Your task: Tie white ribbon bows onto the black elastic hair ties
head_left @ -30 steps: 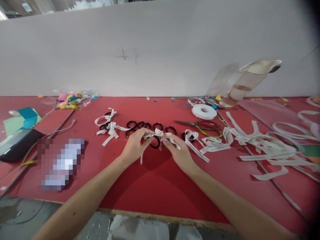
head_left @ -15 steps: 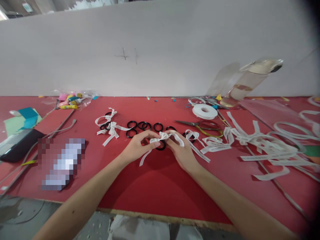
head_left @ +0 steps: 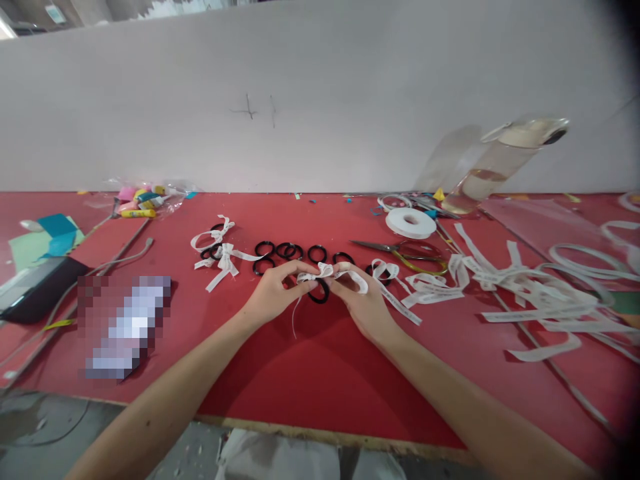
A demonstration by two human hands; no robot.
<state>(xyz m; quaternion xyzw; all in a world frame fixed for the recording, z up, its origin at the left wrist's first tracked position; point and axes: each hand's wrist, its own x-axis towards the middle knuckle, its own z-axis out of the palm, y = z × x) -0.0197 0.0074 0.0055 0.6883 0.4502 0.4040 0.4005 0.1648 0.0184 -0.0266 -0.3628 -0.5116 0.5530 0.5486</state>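
White ribbon (head_left: 325,272), thin and printed with small dark lettering, sits bunched into a bow between our two hands, tied around a black elastic hair ring (head_left: 319,292). From the head view, our left hand (head_left: 273,293) pinches one loop of the bow with thumb and fingertips drawn close together, and our right hand (head_left: 361,300) pinches the other loop the same way, so both hands are narrowly closed on the ribbon just above the red table (head_left: 300,373). One loose tail hangs down from the left fingers.

We judge the ribbon to be nearly weightless, limp and somewhat slick, likely to slip out of a knot unless gripped close to the crossing; the loops near the knot look like the best hold. The ring seems soft, springy and rounded, light enough to dangle from the bow.

Just beyond our fingertips lies a row of bare black rings (head_left: 287,251), matte and round. Beyond the left hand rest finished bows on rings (head_left: 220,253). Beyond the right hand we see scissors (head_left: 400,252) with yellowish handles, a flat white ribbon spool (head_left: 411,223), and a tilted clear bottle (head_left: 500,163). To the right of the right hand sprawls a tangle of cut ribbon strips (head_left: 525,293).
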